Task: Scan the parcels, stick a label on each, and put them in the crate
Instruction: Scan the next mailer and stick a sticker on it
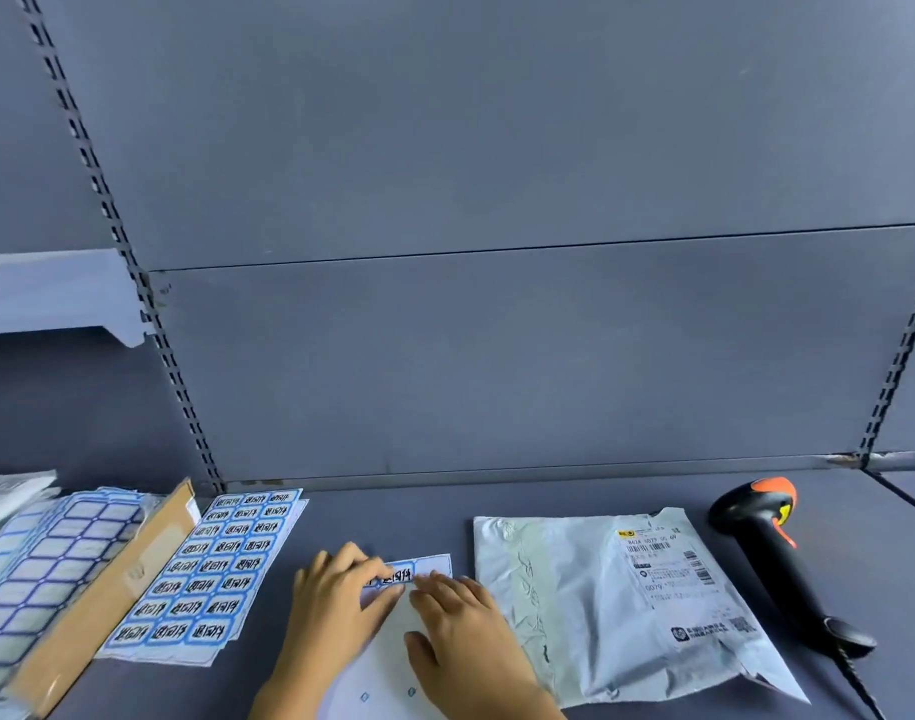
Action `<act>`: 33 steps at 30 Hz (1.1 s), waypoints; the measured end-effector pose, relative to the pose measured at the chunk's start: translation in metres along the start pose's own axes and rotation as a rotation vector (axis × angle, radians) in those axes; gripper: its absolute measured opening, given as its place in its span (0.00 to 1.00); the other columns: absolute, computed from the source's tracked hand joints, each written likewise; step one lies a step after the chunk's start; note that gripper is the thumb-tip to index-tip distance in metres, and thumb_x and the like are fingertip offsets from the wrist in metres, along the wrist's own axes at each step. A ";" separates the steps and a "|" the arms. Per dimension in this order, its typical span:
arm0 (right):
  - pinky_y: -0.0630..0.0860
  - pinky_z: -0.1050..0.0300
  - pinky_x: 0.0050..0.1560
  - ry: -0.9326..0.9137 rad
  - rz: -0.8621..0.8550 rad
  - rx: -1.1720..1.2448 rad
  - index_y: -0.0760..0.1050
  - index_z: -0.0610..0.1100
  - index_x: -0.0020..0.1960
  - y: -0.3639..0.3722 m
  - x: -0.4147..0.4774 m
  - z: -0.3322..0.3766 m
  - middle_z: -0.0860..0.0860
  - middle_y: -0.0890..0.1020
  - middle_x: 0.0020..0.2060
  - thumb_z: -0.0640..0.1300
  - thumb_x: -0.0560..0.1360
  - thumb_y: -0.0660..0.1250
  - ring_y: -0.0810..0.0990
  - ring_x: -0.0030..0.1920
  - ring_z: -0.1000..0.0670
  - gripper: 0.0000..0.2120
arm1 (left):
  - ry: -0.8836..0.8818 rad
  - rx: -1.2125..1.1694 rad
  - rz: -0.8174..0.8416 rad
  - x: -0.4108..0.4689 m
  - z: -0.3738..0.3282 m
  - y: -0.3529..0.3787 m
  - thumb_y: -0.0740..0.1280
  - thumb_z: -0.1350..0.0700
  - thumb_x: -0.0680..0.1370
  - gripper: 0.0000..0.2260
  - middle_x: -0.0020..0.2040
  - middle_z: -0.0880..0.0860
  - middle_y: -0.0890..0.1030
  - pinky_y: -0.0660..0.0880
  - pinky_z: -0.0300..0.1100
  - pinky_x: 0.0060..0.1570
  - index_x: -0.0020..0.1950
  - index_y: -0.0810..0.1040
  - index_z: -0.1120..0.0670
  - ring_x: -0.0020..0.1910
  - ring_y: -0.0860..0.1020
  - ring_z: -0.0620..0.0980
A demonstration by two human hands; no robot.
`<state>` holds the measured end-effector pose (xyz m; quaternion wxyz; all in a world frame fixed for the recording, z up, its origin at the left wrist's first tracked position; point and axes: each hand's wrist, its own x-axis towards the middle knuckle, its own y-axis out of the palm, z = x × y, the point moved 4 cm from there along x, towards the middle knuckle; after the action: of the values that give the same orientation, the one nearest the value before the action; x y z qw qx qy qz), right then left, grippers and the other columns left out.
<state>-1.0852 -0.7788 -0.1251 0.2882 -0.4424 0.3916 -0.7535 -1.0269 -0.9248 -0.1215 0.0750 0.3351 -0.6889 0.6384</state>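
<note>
Lower centre: the left hand (pixel 341 597) pinched the white backing sheet (pixel 387 662) as the right hand (pixel 460 615), fingertips curled, touched a flimsy-looking blue-bordered paper label (pixel 399 573), probably best lifted by its corner; its grip was unclear.

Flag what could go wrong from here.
1. The left hand pinches the label while the right hand holds down the backing sheet; the label may tear or curl onto itself.
2. The parcel is wrinkled, so the label may stick poorly, or cover the shipping barcode.
</note>
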 end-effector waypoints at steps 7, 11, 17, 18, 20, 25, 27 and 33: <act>0.77 0.63 0.53 -0.036 -0.071 -0.017 0.84 0.54 0.47 0.003 -0.004 -0.001 0.61 0.84 0.48 0.55 0.66 0.56 0.82 0.50 0.60 0.20 | 0.014 -0.164 0.051 -0.002 0.001 0.001 0.61 0.36 0.69 0.16 0.47 0.37 0.77 0.63 0.33 0.42 0.49 0.81 0.43 0.44 0.71 0.40; 0.66 0.59 0.57 -0.021 -0.161 -0.075 0.81 0.52 0.47 0.003 -0.005 0.000 0.59 0.81 0.45 0.52 0.66 0.58 0.80 0.45 0.56 0.16 | 0.045 -0.182 0.050 0.000 0.002 0.004 0.61 0.35 0.70 0.17 0.45 0.38 0.77 0.62 0.32 0.40 0.47 0.82 0.43 0.42 0.75 0.45; 0.76 0.58 0.51 0.057 -0.228 -0.138 0.81 0.50 0.46 0.001 -0.006 -0.004 0.55 0.77 0.40 0.52 0.66 0.57 0.77 0.41 0.52 0.16 | 0.051 -0.124 0.005 0.005 -0.004 0.004 0.62 0.38 0.69 0.13 0.40 0.39 0.76 0.57 0.29 0.39 0.38 0.80 0.44 0.36 0.72 0.42; 0.78 0.59 0.49 0.056 -0.220 -0.141 0.81 0.51 0.46 0.000 -0.007 -0.004 0.55 0.77 0.40 0.52 0.66 0.57 0.78 0.40 0.52 0.16 | 0.062 -0.114 0.003 0.005 -0.005 0.005 0.62 0.39 0.70 0.12 0.40 0.39 0.76 0.57 0.29 0.40 0.37 0.79 0.44 0.36 0.72 0.43; 0.79 0.58 0.48 0.052 -0.206 -0.152 0.81 0.51 0.46 -0.001 -0.007 -0.003 0.55 0.77 0.40 0.52 0.67 0.57 0.78 0.40 0.52 0.16 | 0.084 -0.118 -0.005 0.004 -0.006 0.004 0.62 0.41 0.70 0.11 0.38 0.40 0.76 0.58 0.30 0.40 0.35 0.78 0.45 0.34 0.74 0.45; 0.79 0.58 0.46 0.072 -0.179 -0.173 0.80 0.52 0.46 0.000 -0.006 -0.003 0.55 0.76 0.40 0.53 0.67 0.57 0.77 0.40 0.51 0.16 | 0.130 -0.110 0.006 0.011 -0.012 0.001 0.62 0.44 0.70 0.11 0.35 0.41 0.75 0.65 0.36 0.34 0.32 0.76 0.47 0.35 0.70 0.42; 0.79 0.57 0.45 0.075 -0.173 -0.180 0.80 0.52 0.47 0.000 -0.006 -0.003 0.55 0.77 0.40 0.54 0.67 0.57 0.78 0.40 0.51 0.16 | 0.156 -0.141 0.035 0.013 -0.009 0.003 0.63 0.43 0.70 0.11 0.36 0.41 0.76 0.67 0.37 0.35 0.33 0.77 0.48 0.38 0.68 0.40; 0.79 0.56 0.44 0.093 -0.176 -0.204 0.80 0.51 0.48 0.001 -0.005 -0.003 0.54 0.77 0.40 0.54 0.66 0.57 0.77 0.40 0.51 0.17 | 0.042 -0.427 0.169 0.011 -0.001 0.012 0.68 0.43 0.70 0.15 0.46 0.26 0.73 0.70 0.27 0.49 0.51 0.84 0.47 0.52 0.71 0.33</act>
<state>-1.0861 -0.7745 -0.1289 0.1560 -0.4667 0.4387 -0.7519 -1.0424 -0.9280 -0.1248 0.1049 0.2393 -0.8322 0.4890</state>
